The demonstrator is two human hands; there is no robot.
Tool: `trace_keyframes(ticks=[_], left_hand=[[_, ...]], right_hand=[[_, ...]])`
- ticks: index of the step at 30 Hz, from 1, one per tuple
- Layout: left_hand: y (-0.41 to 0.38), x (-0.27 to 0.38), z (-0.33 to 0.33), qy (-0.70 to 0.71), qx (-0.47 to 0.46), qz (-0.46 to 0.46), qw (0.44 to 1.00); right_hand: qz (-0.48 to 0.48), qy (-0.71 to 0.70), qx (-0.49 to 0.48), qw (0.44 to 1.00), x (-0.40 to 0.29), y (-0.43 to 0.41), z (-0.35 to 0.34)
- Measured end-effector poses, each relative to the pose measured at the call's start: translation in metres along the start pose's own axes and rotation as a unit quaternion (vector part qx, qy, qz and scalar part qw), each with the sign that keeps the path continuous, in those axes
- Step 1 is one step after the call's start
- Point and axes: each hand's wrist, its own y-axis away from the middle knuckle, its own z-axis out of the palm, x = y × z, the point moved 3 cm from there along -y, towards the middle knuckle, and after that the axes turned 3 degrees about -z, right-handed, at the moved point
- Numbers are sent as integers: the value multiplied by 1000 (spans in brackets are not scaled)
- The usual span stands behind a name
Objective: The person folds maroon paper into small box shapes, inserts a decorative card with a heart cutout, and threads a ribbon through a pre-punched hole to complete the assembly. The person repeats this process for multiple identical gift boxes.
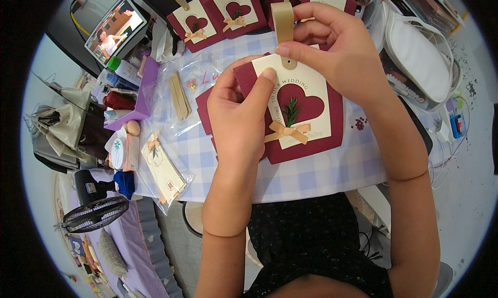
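Observation:
My left hand (243,99) grips the left upper part of a burgundy paper gift box (334,122), thumb on its cream card sleeve (321,85). The front has a heart-shaped window, a green sprig and a peach ribbon bow (288,131). My right hand (330,48) pinches a looped beige strap (283,21) standing up from the box's top; the strap's lower end lies over the card and has a small hole. More burgundy pieces (204,107) lie partly hidden behind my left hand. Beige straps (179,97) lie on a clear plastic bag to the left.
Several similar boxes (198,25) stand at the back. Cream cards in plastic (165,167) lie at left, near a purple organizer (146,91) and a tablet (116,29). Small dark red beads (358,123) lie right of the box. A white pouch (420,52) sits at the right.

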Motion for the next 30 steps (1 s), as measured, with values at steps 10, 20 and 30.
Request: trace_keyframes(ticks=[10,20,30], left_hand=[[-1,-2,1,8,-13,17,1000],[0,-1,1,-6,-9,20,1000],[0,0,2,-26,9,27,999]], right_hand=[[-28,38,13,999,-2,2,3],[-33,57,-2,998,-8,4,4],[-61,49,17,997,-7,5,7]])
